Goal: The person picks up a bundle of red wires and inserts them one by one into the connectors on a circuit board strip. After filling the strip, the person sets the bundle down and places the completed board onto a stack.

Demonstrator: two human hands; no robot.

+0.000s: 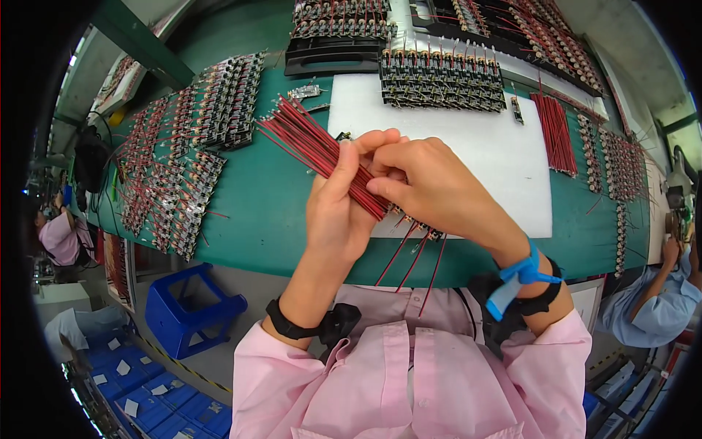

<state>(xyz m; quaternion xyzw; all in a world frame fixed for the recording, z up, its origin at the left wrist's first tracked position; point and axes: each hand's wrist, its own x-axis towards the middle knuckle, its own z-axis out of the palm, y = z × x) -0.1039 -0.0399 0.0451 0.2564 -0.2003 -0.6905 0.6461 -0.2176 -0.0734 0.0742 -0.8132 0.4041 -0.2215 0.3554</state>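
Your green counter spreads out beneath and around both hands, and a white foam sheet lies on it, under your right hand and reaching ahead of it. Out beyond your left hand stand slanting rows of circuit boards, while a dark block of boards sits on the sheet straight ahead of your right hand. A blue stool stands on the floor, below and left of your left hand. Your left hand is clamped around a bundle of red wires, which slants up and leftward past your thumb. Your right hand is close against it, fingers curled at the bundle's lower end; you cannot tell what its fingertips grip. Well right of your hands lies another red wire bundle. Smallest, a single board rests ahead and right of your right hand.
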